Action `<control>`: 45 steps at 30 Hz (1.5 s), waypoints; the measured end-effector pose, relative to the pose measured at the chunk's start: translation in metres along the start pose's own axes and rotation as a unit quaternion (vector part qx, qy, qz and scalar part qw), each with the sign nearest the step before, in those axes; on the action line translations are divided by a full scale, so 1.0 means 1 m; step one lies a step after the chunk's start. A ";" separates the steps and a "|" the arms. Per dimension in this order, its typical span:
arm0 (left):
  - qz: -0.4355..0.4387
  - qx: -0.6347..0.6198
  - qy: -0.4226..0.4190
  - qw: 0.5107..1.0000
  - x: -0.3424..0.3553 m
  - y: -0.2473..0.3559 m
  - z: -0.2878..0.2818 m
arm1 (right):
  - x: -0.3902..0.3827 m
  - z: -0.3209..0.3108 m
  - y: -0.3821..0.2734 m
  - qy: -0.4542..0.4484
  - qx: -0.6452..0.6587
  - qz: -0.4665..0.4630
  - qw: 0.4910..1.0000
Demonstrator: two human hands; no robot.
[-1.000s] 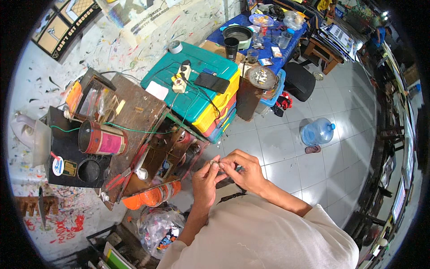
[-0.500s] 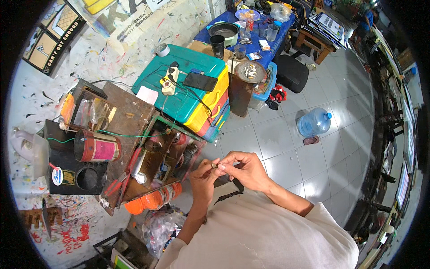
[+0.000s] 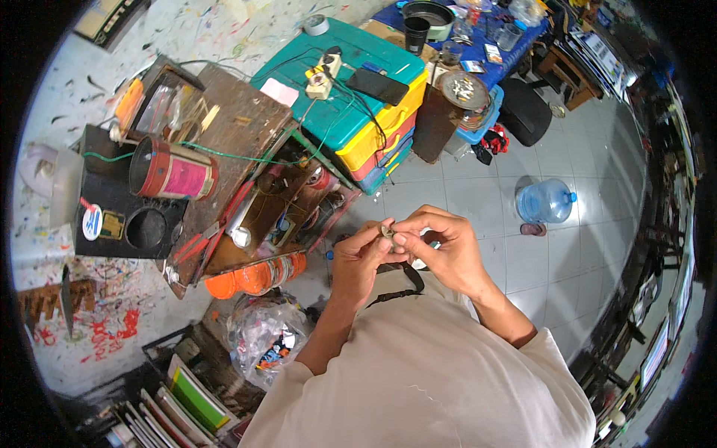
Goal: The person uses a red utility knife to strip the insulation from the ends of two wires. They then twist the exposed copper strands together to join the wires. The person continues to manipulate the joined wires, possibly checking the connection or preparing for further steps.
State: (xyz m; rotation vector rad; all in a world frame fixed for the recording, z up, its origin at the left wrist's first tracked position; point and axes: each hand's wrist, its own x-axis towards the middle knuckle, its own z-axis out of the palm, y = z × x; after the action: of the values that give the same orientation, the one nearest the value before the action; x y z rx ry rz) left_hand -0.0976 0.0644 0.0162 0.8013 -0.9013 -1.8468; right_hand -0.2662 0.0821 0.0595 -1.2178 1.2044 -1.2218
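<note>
In front of my body, over the floor, both hands meet fingertip to fingertip on a small grey-brown object (image 3: 388, 233), too small to identify. My left hand (image 3: 358, 269) grips it from the left with thumb and fingers closed. My right hand (image 3: 441, 250) pinches it from the right between thumb and forefinger, its other fingers curled. To the left stands a worn wooden cabinet (image 3: 235, 112) with a red tin (image 3: 149, 168) on top and orange containers (image 3: 246, 282) at its bottom.
Behind are stacked plastic drawers (image 3: 343, 123) bearing a phone and power strip, a blue-covered table (image 3: 508, 33) with dishes, and a black seat (image 3: 523, 119). A water jug (image 3: 541, 200) stands on the tiled floor at right. A plastic bag (image 3: 265, 336) and upright boards (image 3: 194, 396) lie lower left.
Both hands have risen in the picture and shifted right, still joined on the small object. The view has shifted, showing more of the boards at lower left.
</note>
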 end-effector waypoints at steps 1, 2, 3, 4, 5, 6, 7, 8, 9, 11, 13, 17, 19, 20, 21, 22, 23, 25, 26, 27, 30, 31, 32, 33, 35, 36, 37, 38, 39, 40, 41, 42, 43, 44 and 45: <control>0.007 0.005 0.001 1.000 -0.002 0.003 -0.001 | 0.001 0.001 -0.004 -0.006 -0.002 0.007 1.000; 0.013 0.009 0.002 1.000 -0.004 0.004 -0.001 | 0.002 0.002 -0.007 -0.003 -0.013 0.004 1.000; 0.009 0.023 0.011 1.000 -0.005 0.007 -0.001 | 0.003 0.004 -0.010 0.001 -0.023 0.000 1.000; 0.005 0.036 0.019 0.999 -0.006 0.010 -0.001 | 0.004 0.006 -0.012 0.005 -0.033 -0.004 0.999; -0.001 0.048 0.026 0.999 -0.005 0.011 0.000 | 0.004 0.006 -0.010 -0.002 -0.058 -0.018 0.998; 0.005 0.054 0.024 0.998 -0.006 0.012 -0.001 | 0.005 0.005 -0.008 -0.009 -0.082 -0.033 0.996; 0.009 0.061 0.022 0.998 -0.006 0.013 -0.001 | 0.006 0.005 -0.006 -0.015 -0.106 -0.048 0.993; 0.013 0.069 0.020 0.997 -0.006 0.014 -0.002 | 0.007 0.006 -0.007 -0.016 -0.111 -0.050 0.992; 0.017 0.060 0.021 0.998 -0.006 0.014 -0.003 | 0.007 0.008 -0.009 -0.017 -0.116 -0.053 0.992; 0.025 0.042 0.021 0.999 -0.005 0.013 -0.003 | 0.008 0.011 -0.015 -0.017 -0.102 -0.037 0.994; 0.012 0.030 0.013 0.999 -0.007 0.014 -0.006 | 0.007 0.016 -0.023 -0.013 -0.066 0.001 0.998; 0.014 0.009 0.001 1.000 -0.008 0.014 -0.008 | 0.007 0.017 -0.026 -0.010 -0.106 -0.022 0.994; 0.015 0.008 -0.003 1.000 -0.008 0.016 -0.008 | 0.009 0.016 -0.020 -0.009 -0.140 -0.053 0.989; 0.016 0.007 -0.004 1.000 -0.008 0.016 -0.008 | 0.009 0.016 -0.020 -0.013 -0.140 -0.052 0.989; 0.018 0.010 -0.007 1.000 -0.009 0.015 -0.009 | 0.009 0.017 -0.019 -0.017 -0.141 -0.051 0.988; 0.021 0.012 -0.009 1.000 -0.009 0.015 -0.011 | 0.010 0.018 -0.019 -0.021 -0.142 -0.051 0.988; 0.024 0.015 -0.011 1.000 -0.009 0.014 -0.013 | 0.011 0.021 -0.019 -0.017 -0.129 -0.044 0.991; 0.016 -0.009 -0.006 1.000 -0.010 0.018 -0.013 | 0.012 0.028 -0.021 -0.010 -0.103 -0.032 0.994; 0.013 -0.020 -0.003 1.000 -0.010 0.020 -0.014 | 0.013 0.031 -0.024 -0.006 -0.118 -0.027 0.993; 0.011 -0.020 0.002 1.000 -0.011 0.020 -0.016 | 0.014 0.034 -0.028 -0.001 -0.133 -0.023 0.991; 0.006 -0.034 0.009 0.999 -0.012 0.023 -0.022 | 0.018 0.039 -0.029 -0.010 -0.176 -0.031 0.984; 0.004 -0.047 0.008 0.999 -0.011 0.023 -0.025 | 0.020 0.040 -0.028 -0.017 -0.190 -0.036 0.981; 0.002 -0.061 0.007 0.998 -0.011 0.024 -0.029 | 0.022 0.041 -0.026 -0.026 -0.188 -0.052 0.981; 0.001 -0.061 0.011 0.998 -0.012 0.025 -0.031 | 0.026 0.043 -0.023 -0.036 -0.185 -0.067 0.980; -0.001 -0.060 0.017 0.998 -0.011 0.029 -0.037 | 0.031 0.049 -0.024 -0.045 -0.167 -0.070 0.982; -0.003 -0.059 0.015 0.998 -0.011 0.033 -0.039 | 0.033 0.053 -0.026 -0.045 -0.152 -0.057 0.986; -0.004 -0.058 0.014 0.998 -0.010 0.038 -0.040 | 0.035 0.057 -0.029 -0.045 -0.137 -0.044 0.989; -0.004 -0.058 0.013 0.998 -0.010 0.043 -0.042 | 0.038 0.062 -0.036 -0.046 -0.157 -0.036 0.986; 0.001 -0.063 0.013 0.998 -0.010 0.046 -0.045 | 0.040 0.066 -0.046 -0.046 -0.178 -0.029 0.983; 0.005 -0.068 0.014 0.998 -0.010 0.048 -0.048 | 0.043 0.070 -0.052 -0.047 -0.198 -0.021 0.979; 0.009 -0.072 0.011 0.997 -0.009 0.050 -0.051 | 0.045 0.071 -0.051 -0.055 -0.201 -0.032 0.977; 0.012 -0.066 0.011 0.998 -0.008 0.053 -0.052 | 0.047 0.071 -0.048 -0.062 -0.205 -0.043 0.976; 0.014 -0.061 0.011 0.998 -0.007 0.057 -0.054 | 0.049 0.072 -0.046 -0.070 -0.208 -0.054 0.974; 0.016 -0.056 0.012 0.998 -0.007 0.060 -0.057 | 0.052 0.075 -0.045 -0.071 -0.202 -0.061 0.975; 0.016 -0.057 0.013 0.998 -0.006 0.062 -0.060 | 0.055 0.079 -0.044 -0.071 -0.197 -0.069 0.975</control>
State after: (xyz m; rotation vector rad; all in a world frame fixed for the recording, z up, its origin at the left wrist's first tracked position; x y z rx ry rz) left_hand -0.0199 0.0342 0.0379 0.7348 -0.7796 -1.8375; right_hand -0.1878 0.0271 0.1040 -1.6758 1.3093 -0.9990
